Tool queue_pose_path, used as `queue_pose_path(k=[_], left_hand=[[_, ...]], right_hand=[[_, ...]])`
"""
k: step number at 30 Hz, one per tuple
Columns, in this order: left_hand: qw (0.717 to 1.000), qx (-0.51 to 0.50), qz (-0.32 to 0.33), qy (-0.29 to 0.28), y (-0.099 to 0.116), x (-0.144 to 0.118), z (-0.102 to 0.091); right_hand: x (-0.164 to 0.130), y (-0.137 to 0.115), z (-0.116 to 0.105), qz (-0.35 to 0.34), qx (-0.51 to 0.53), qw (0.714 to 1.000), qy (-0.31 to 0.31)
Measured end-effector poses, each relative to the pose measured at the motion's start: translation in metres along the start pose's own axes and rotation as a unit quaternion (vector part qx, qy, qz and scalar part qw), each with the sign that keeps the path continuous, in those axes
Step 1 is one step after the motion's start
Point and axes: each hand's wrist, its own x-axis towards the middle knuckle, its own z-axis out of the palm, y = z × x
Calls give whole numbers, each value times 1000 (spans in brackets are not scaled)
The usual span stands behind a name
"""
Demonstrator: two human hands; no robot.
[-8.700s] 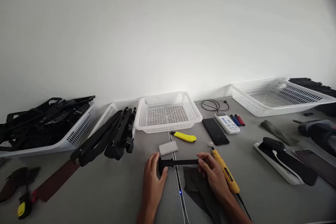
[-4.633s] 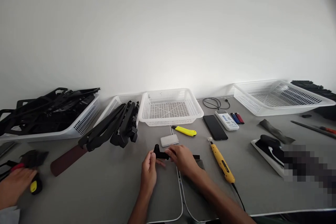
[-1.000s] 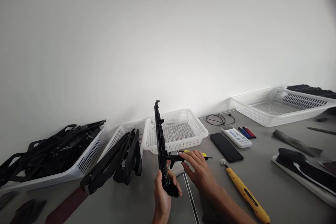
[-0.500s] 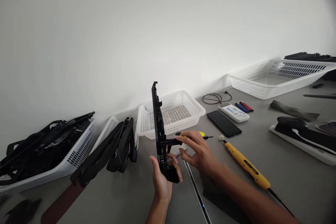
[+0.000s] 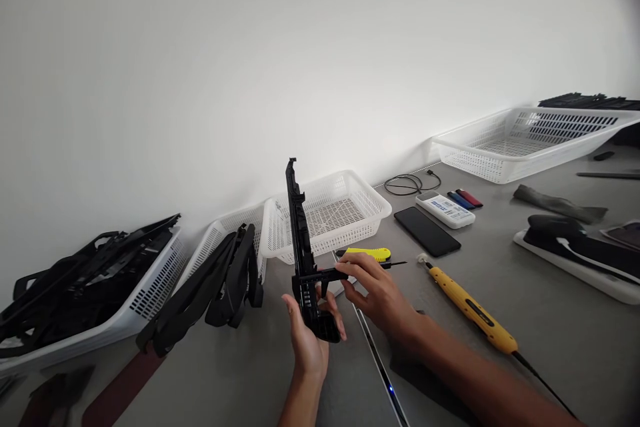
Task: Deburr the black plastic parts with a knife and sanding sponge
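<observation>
My left hand (image 5: 307,337) grips the lower end of a long black plastic part (image 5: 299,233) and holds it upright above the grey table. My right hand (image 5: 373,287) pinches a thin black rod (image 5: 395,264) that sticks out sideways from the part's lower half. Just behind my right hand lies a yellow utility knife (image 5: 370,253). A yellow pen-shaped tool (image 5: 473,310) with a cable lies on the table to the right of my right arm.
An empty white basket (image 5: 367,197) stands behind the part. Baskets with black plastic parts (image 5: 100,273) sit at the left, another white basket (image 5: 530,140) at the far right. A black phone (image 5: 426,231), a white remote (image 5: 445,209), lighters, a coiled cable and a tray (image 5: 580,267) lie to the right.
The black part went from lying flat on the table to standing upright in my left hand. My right hand moved onto the side rod. The view tilted a little.
</observation>
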Motion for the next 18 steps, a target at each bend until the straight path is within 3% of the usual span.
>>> queue_pose_path(k=[18], left_hand=[[1000, 12, 10, 16, 5, -1, 1]], right_hand=[[1, -2, 3, -20, -5, 999, -37]])
